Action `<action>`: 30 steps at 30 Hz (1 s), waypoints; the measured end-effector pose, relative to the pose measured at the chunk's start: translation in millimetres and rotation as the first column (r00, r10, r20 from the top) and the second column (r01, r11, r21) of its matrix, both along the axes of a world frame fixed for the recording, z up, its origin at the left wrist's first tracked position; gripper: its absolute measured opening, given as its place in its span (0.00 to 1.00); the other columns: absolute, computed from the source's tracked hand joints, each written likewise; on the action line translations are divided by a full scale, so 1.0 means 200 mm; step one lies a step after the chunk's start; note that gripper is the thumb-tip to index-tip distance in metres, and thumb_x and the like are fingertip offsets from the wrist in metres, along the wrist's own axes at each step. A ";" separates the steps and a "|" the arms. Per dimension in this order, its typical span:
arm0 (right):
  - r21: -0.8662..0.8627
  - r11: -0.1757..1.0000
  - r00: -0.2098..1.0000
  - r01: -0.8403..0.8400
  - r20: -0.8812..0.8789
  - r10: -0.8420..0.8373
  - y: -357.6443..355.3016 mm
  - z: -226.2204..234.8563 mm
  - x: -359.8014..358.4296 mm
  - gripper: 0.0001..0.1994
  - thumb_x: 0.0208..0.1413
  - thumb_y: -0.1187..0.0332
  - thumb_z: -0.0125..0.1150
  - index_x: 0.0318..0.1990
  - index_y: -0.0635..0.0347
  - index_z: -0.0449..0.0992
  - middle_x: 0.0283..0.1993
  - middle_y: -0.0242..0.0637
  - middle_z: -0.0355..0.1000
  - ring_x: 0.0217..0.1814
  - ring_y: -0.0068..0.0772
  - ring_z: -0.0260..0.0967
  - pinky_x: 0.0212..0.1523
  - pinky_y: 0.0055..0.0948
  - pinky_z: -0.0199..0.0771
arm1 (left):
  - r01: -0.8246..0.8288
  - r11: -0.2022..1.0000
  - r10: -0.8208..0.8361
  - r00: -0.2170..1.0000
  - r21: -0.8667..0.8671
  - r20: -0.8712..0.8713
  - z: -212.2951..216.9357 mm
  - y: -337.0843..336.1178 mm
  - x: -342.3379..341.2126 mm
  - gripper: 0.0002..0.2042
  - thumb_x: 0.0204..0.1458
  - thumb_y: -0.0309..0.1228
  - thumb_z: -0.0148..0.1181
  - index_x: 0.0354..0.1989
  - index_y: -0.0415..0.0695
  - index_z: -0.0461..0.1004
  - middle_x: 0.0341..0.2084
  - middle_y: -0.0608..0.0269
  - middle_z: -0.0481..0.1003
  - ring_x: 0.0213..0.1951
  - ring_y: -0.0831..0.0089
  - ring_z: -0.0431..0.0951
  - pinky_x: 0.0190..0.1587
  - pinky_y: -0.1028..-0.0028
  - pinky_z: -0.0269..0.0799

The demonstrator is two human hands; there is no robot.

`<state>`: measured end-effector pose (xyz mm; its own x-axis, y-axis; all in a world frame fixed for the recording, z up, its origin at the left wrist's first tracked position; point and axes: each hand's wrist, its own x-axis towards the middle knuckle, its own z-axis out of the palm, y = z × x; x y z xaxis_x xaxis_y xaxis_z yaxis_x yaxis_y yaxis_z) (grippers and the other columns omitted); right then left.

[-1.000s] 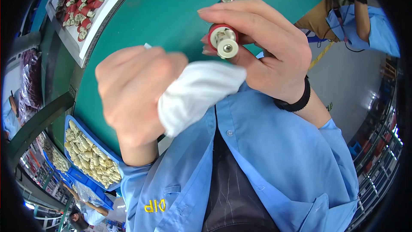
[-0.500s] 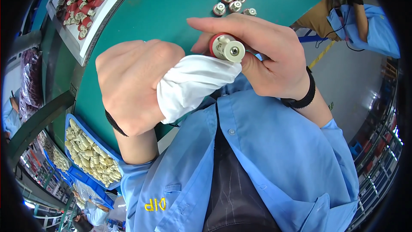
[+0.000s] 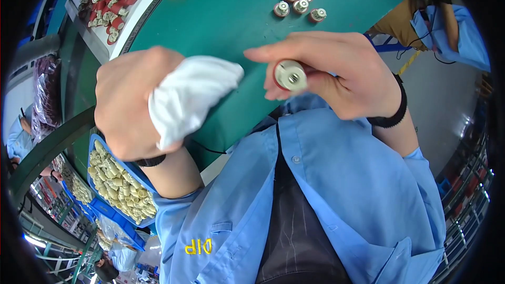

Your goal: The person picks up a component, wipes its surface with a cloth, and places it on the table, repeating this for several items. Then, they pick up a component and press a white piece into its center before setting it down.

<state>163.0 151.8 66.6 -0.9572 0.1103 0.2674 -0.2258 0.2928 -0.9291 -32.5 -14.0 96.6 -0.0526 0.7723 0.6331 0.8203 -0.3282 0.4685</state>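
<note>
My left hand [image 3: 129, 100] is closed around a bunched white cloth [image 3: 192, 92], which juts out toward the middle of the green table. In my right hand [image 3: 344, 73] is a red and cream cylindrical part [image 3: 290, 75], gripped between thumb and curled fingers, its round cream end with a dark centre hole facing up. A gap separates the cloth from the part. Past my right hand, a small group of similar red and cream parts [image 3: 300, 6] stands upright on the table.
A white tray [image 3: 126, 42] heaped with red and cream parts lies at the far left. By my left forearm sits a blue bin [image 3: 94, 184] of cream plastic pieces [image 3: 118, 184]. The green tabletop [image 3: 221, 16] curves ahead. A person in blue [image 3: 463, 37] is at the far right.
The white cloth has come away from the part as my left hand moved left. My right hand has shifted slightly right and toward me, still holding the part.
</note>
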 end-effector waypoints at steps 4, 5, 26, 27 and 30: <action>0.126 0.991 0.999 0.044 -0.027 -0.041 0.01 0.00 -0.03 0.25 0.48 0.86 0.57 0.57 0.66 0.77 0.37 0.40 0.78 0.37 0.34 0.79 0.39 0.29 0.79 | 0.021 0.993 -0.027 0.998 -0.120 -0.051 0.03 0.00 0.06 0.28 0.29 0.47 0.64 0.30 0.30 0.79 0.20 0.51 0.76 0.22 0.57 0.79 0.26 0.67 0.72; 0.185 0.982 0.998 0.046 -0.050 -0.037 0.01 0.02 -0.03 0.24 0.49 0.85 0.58 0.57 0.66 0.77 0.37 0.40 0.78 0.37 0.34 0.79 0.39 0.29 0.79 | 0.021 0.980 -0.033 0.998 -0.197 -0.059 0.04 0.00 0.07 0.28 0.30 0.47 0.64 0.31 0.30 0.80 0.20 0.51 0.77 0.23 0.56 0.79 0.26 0.67 0.72; 0.286 0.934 0.977 0.213 -0.091 -0.194 -0.02 0.06 0.01 0.27 0.42 0.86 0.62 0.55 0.62 0.79 0.36 0.38 0.77 0.34 0.35 0.76 0.34 0.28 0.75 | 0.025 0.999 -0.027 0.998 0.040 0.057 -0.02 0.06 0.07 0.15 0.31 0.35 0.75 0.19 0.40 0.74 0.12 0.63 0.66 0.13 0.65 0.68 0.16 0.72 0.58; 0.286 0.933 0.976 0.216 -0.087 -0.199 -0.02 0.06 0.01 0.27 0.42 0.86 0.62 0.55 0.62 0.79 0.36 0.38 0.77 0.34 0.35 0.76 0.34 0.28 0.75 | -0.060 0.998 0.060 0.998 0.013 -0.006 0.00 0.05 0.08 0.15 0.30 0.36 0.71 0.18 0.37 0.74 0.13 0.62 0.68 0.14 0.64 0.69 0.19 0.70 0.62; 0.242 0.951 0.981 0.192 -0.074 -0.180 -0.01 0.06 0.02 0.26 0.40 0.85 0.64 0.53 0.62 0.80 0.35 0.37 0.78 0.33 0.33 0.76 0.33 0.27 0.76 | -0.236 0.971 0.231 0.963 -0.025 -0.137 0.04 0.04 0.11 0.16 0.27 0.38 0.64 0.17 0.33 0.75 0.13 0.59 0.72 0.15 0.62 0.71 0.25 0.66 0.71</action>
